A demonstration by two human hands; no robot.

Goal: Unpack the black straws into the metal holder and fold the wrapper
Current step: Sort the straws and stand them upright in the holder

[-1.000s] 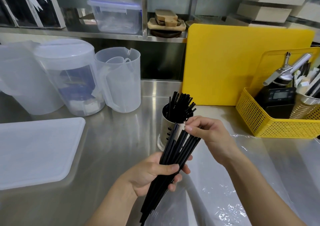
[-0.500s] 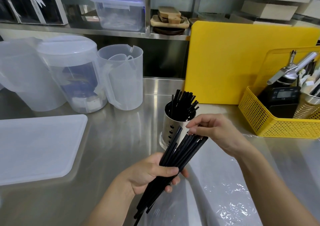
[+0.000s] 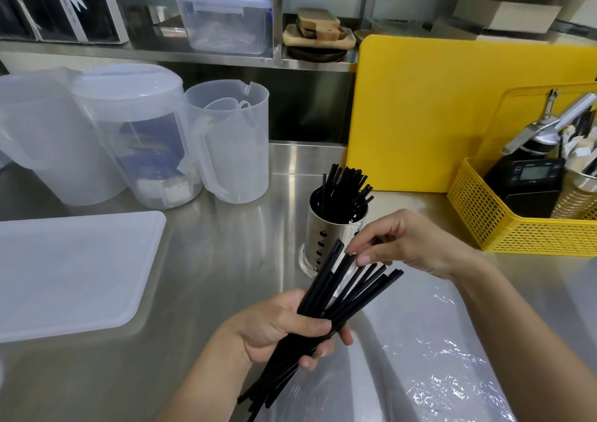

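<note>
Left hand [image 3: 277, 328] grips black straws [image 3: 350, 292] pointing one o'clock at the metal holder [image 3: 318, 237]; nearer right hand [image 3: 416, 244] pinches their tips.

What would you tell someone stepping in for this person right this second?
Left hand grips a fanned bundle of black straws.
Right hand pinches at the bundle's upper tips.
Metal holder stands just behind, upright, with loaded straws in it.
Clear wrapper lies spread and unfolded on the steel counter beneath the hands.
Done: some straws are in the holder.
Left: load the held bundle, fold the wrapper.
</note>
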